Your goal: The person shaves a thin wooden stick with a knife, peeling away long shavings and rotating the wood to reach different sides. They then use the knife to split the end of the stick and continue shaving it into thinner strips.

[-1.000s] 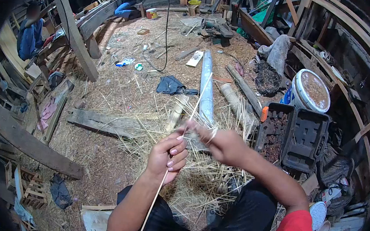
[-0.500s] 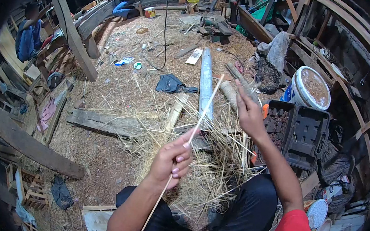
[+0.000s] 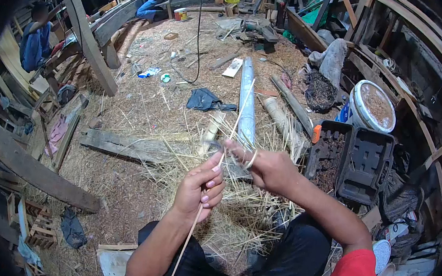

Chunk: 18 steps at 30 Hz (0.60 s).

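A long thin pale strip runs from below my left hand up past its fingertips toward the grey post. My left hand is closed round the strip in the middle of the view. My right hand is closed at the strip just above my left fingertips, gripping something with a pale loop and a blurred metallic end, perhaps a knife. Under both hands lies a heap of straw-like strips and shavings between the knees.
A grey post lies ahead beside bamboo pieces. An open black case and a white bucket stand right. A plank lies left. Two other people are at the upper left.
My right hand has come down and left from beyond the strip's upper end to my left fingertips. The strip now points more steeply upward; my left hand has barely moved.
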{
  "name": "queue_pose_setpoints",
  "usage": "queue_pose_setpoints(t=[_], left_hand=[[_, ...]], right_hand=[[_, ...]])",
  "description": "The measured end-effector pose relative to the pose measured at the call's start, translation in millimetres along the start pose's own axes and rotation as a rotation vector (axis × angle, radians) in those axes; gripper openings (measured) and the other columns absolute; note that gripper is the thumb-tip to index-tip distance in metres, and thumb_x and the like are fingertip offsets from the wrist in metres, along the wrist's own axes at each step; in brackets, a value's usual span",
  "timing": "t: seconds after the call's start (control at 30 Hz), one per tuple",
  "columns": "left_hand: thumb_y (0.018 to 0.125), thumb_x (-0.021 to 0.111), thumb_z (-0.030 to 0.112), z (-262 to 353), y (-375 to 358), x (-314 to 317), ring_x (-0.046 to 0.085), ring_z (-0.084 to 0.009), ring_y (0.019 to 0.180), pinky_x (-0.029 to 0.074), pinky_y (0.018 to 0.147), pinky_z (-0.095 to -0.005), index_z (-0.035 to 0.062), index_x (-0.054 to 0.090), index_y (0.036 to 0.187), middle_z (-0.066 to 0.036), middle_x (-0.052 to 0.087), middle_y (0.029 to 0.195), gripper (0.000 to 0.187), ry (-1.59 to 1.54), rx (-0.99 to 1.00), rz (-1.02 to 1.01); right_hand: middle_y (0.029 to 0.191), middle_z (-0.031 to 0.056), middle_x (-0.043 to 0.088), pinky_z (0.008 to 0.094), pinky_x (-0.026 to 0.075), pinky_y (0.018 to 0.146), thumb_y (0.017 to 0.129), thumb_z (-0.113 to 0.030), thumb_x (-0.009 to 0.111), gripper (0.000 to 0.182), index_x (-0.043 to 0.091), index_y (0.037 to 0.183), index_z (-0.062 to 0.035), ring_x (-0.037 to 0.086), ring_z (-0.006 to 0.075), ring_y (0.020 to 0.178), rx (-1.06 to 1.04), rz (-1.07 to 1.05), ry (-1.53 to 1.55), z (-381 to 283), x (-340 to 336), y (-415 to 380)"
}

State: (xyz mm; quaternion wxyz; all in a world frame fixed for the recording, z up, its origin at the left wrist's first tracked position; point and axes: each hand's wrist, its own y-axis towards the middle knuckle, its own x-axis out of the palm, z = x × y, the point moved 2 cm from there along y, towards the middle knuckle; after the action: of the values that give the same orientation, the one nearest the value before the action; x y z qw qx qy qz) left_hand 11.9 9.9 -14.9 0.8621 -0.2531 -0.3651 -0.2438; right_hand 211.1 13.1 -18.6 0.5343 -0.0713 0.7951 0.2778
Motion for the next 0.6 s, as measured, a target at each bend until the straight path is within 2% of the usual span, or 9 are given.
queue_pose_setpoints(t=[0.07,0.13,0.2,0.27,0.37,0.4,0.5,0.53,0.6], left_hand=[[0.097,0.044,0.008,-3.6,-3.8,3.9,0.03,-0.003,0.041,0.026,0.035,-0.0179,0.0074,0.029,0.15,0.004,0.037,0.066,0.056,0.023,-0.017,-0.037],[0.097,0.044,0.008,-11.9,-7.6,5.9,0.03,-0.0028,0.042,0.027,0.036,-0.0174,0.0067,0.031,0.149,0.004,0.037,0.066,0.054,0.067,-0.07,-0.059],[0.097,0.045,0.009,-16.0,-10.4,9.4,0.031,-0.0033,0.042,0.028,0.037,-0.0168,0.0059,0.033,0.148,0.003,0.037,0.067,0.052,0.12,-0.13,-0.09],[0.097,0.045,0.008,-18.7,-11.0,12.2,0.032,-0.0034,0.042,0.029,0.037,-0.0169,0.0061,0.034,0.148,0.003,0.038,0.067,0.052,0.117,-0.125,-0.104],[0.096,0.045,0.009,-14.0,-2.7,7.6,0.033,-0.004,0.042,0.03,0.037,-0.0174,0.0066,0.033,0.148,0.002,0.039,0.067,0.053,0.152,-0.059,-0.075],[0.096,0.045,0.009,-13.5,1.3,3.4,0.033,-0.0042,0.042,0.03,0.037,-0.0176,0.0069,0.033,0.149,0.002,0.04,0.067,0.054,0.163,-0.033,-0.052],[0.095,0.046,0.01,-8.3,11.3,-5.5,0.035,-0.0051,0.043,0.031,0.036,-0.0188,0.0076,0.031,0.149,0.002,0.04,0.067,0.056,0.033,-0.027,-0.039],[0.094,0.045,0.01,-6.5,13.1,-8.2,0.036,-0.0055,0.043,0.031,0.036,-0.0196,0.0061,0.031,0.148,0.002,0.041,0.067,0.056,0.03,-0.011,-0.033],[0.094,0.045,0.01,-2.9,12.6,-8.9,0.036,-0.0052,0.044,0.031,0.036,-0.0198,0.0045,0.033,0.147,0.002,0.041,0.066,0.055,0.016,-0.015,0.037]], right_hand=[[0.074,0.0107,0.064,0.044,0.051,0.053,0.09,-0.014,0.053,0.066,0.032,0.148,-0.0362,0.064,0.0318,0.061,0.099,0.102,0.019,25.5,2.7,4.4],[0.076,0.0144,0.066,0.0432,0.051,0.054,0.092,-0.014,0.052,0.057,0.042,0.145,-0.0306,0.063,0.0333,0.061,0.284,0.231,0.155,58.5,-2.1,7.9],[0.077,0.0177,0.067,0.0403,0.052,0.061,0.095,-0.019,0.049,0.046,0.049,0.14,-0.025,0.066,0.034,0.067,0.622,0.214,0.208,95.9,-12.1,6.3],[0.078,0.0191,0.067,0.0388,0.052,0.064,0.097,-0.022,0.048,0.043,0.049,0.14,-0.0228,0.067,0.0314,0.068,0.428,0.503,0.111,149.2,8.1,0.0],[0.101,0.0205,0.066,0.0374,0.048,0.078,0.101,-0.024,0.043,0.043,0.044,0.143,-0.0155,0.061,0.0255,0.083,0.504,0.418,0.277,123.1,-6.2,-1.5],[0.114,0.0207,0.063,0.0362,0.045,0.089,0.102,-0.021,0.042,0.043,0.042,0.143,-0.008,0.059,0.0252,0.103,0.457,0.378,0.346,95.7,-15.6,1.5],[0.078,0.0168,0.063,0.0372,0.049,0.059,0.099,-0.023,0.047,0.05,0.038,0.148,-0.0249,0.059,0.0244,0.057,0.224,0.192,0.426,52.8,-9.3,-3.8],[0.077,0.0162,0.063,0.0372,0.05,0.058,0.098,-0.022,0.05,0.052,0.037,0.148,-0.0247,0.061,0.0255,0.058,0.107,0.055,0.367,31.8,-13.9,-4.5],[0.078,0.0151,0.065,0.0396,0.05,0.055,0.094,-0.02,0.056,0.056,0.039,0.147,-0.0258,0.063,0.029,0.06,-0.209,0.019,0.207,7.8,0.8,-7.6]])
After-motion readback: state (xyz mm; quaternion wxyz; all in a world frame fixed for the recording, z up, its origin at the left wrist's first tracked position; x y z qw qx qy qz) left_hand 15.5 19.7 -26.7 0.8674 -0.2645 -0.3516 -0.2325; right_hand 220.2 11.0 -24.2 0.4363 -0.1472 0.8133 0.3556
